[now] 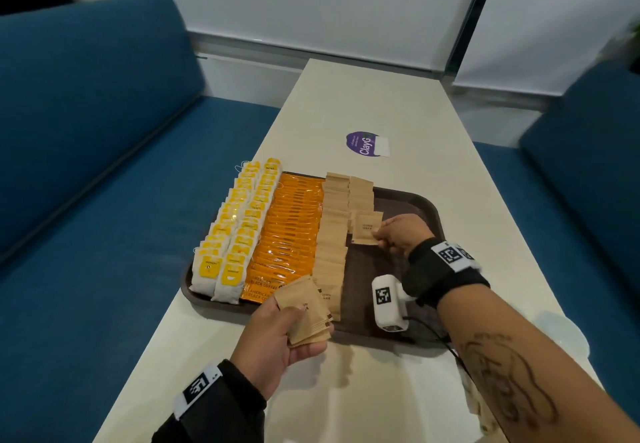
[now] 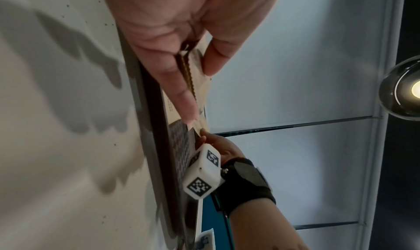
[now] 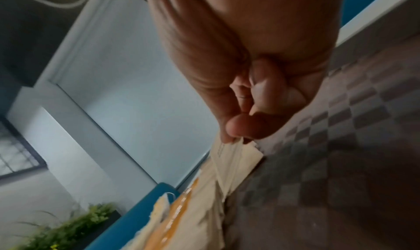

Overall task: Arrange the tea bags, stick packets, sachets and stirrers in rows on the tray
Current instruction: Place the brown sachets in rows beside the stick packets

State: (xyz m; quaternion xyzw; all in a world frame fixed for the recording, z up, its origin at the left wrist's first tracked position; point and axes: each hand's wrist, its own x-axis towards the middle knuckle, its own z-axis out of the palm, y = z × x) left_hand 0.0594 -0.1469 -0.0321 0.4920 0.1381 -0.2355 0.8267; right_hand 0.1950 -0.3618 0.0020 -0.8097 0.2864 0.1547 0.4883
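A dark brown tray [image 1: 415, 203] lies on the table. It carries two rows of yellow-tagged tea bags [image 1: 235, 228], a band of orange coffee stick packets [image 1: 291, 231] and two columns of brown sugar sachets [image 1: 334, 231], the right column reaching only partway down. My left hand [image 1: 277, 331] grips a small stack of brown sachets [image 1: 306, 307] over the tray's near edge; the stack's edges [image 2: 195, 74] show between thumb and fingers. My right hand [image 1: 398, 234] pinches one brown sachet [image 1: 366, 228] at the end of the short column; the same sachet [image 3: 229, 155] hangs from my fingertips.
The tray sits on a long cream table [image 1: 381, 103] with a purple sticker [image 1: 365, 144] beyond it. Blue benches [image 1: 86, 165] flank the table on both sides. The tray's right part [image 1: 367, 290] is bare. Pale packets [image 1: 481, 404] lie under my right forearm.
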